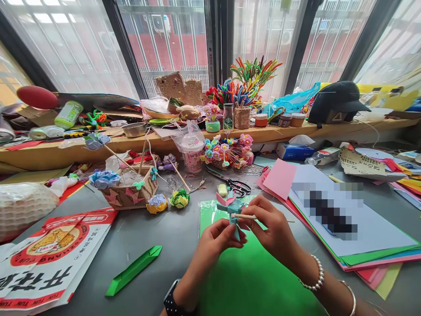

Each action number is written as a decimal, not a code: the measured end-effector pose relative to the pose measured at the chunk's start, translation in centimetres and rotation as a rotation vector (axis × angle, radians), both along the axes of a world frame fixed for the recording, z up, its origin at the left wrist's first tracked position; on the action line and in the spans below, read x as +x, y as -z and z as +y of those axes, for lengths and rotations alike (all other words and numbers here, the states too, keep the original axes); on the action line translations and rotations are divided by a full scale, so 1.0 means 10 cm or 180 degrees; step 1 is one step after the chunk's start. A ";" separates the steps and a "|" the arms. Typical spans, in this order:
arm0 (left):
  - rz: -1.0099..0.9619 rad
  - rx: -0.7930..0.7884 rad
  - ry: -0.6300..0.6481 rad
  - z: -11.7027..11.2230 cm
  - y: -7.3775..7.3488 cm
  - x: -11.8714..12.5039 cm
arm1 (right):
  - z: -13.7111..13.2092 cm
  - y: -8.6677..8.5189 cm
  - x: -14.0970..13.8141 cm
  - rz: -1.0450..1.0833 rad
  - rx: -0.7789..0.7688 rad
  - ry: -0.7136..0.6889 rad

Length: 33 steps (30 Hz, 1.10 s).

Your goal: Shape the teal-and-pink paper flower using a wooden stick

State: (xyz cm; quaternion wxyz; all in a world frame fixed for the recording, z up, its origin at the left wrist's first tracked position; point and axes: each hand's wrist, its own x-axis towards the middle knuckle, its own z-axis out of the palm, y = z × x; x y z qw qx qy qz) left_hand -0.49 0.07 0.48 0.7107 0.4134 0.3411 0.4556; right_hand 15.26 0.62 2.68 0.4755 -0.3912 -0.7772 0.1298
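Note:
My left hand (219, 239) is closed on a teal folded-paper piece (234, 207), pinching its lower end between thumb and fingers. In my right hand (271, 224) is a thin pale wooden stick (245, 217), its white-looking tip against the middle of the folded paper. The stick's other end pokes out to the right beyond my knuckles. Just behind the teal piece lie a pink folded-paper piece (225, 199) and a small pale-yellow block (222, 189). Both hands are above green paper (256, 272) in a clear sleeve. My fingers hide part of the teal paper.
Black-handled scissors (240, 188) lie behind my hands. A green folded strip (134, 271) is at left, near a printed food bag (49, 263). A cardboard basket (128, 197) holds paper flowers. Stacked coloured paper (355, 219) is at right, and a pink-printed cup (193, 153) stands behind.

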 end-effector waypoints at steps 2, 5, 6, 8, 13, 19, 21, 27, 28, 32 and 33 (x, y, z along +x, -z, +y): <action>0.0015 -0.0121 -0.0041 -0.01 -0.02 0.01 | 0.00 0.01 -0.01 -0.0033 -0.0102 -0.0009; 0.0005 -0.0191 -0.0083 -0.02 -0.04 0.02 | 0.00 0.02 -0.01 -0.0050 -0.0259 0.0023; 0.0017 -0.0200 -0.0090 -0.02 -0.05 0.02 | 0.00 0.02 -0.01 -0.0059 -0.0293 0.0041; 0.0060 -0.0207 -0.0081 -0.03 -0.05 0.02 | 0.01 0.01 -0.01 -0.0071 -0.0331 0.0067; 0.0048 -0.0156 0.0013 -0.03 -0.04 0.02 | 0.02 0.00 0.00 -0.0049 -0.0398 0.0093; 0.0037 -0.0116 0.0076 -0.02 -0.01 0.03 | 0.04 -0.01 0.02 -0.0100 -0.0451 0.0108; 0.0051 -0.0107 0.0094 -0.02 0.00 0.02 | 0.04 -0.02 0.03 -0.0134 -0.0471 0.0108; 0.0212 0.0150 0.0037 0.00 0.04 0.02 | 0.03 -0.04 0.04 -0.0168 -0.0557 -0.0075; 0.0264 0.0189 -0.0024 -0.01 0.05 0.02 | 0.02 -0.04 0.04 -0.0190 -0.0551 -0.0080; 0.0387 0.0365 -0.0178 -0.02 0.07 0.01 | 0.00 -0.02 0.01 -0.0343 -0.0364 0.0191; 0.0384 0.0417 -0.0170 -0.02 0.07 0.02 | 0.00 -0.01 0.00 -0.0360 -0.0330 0.0255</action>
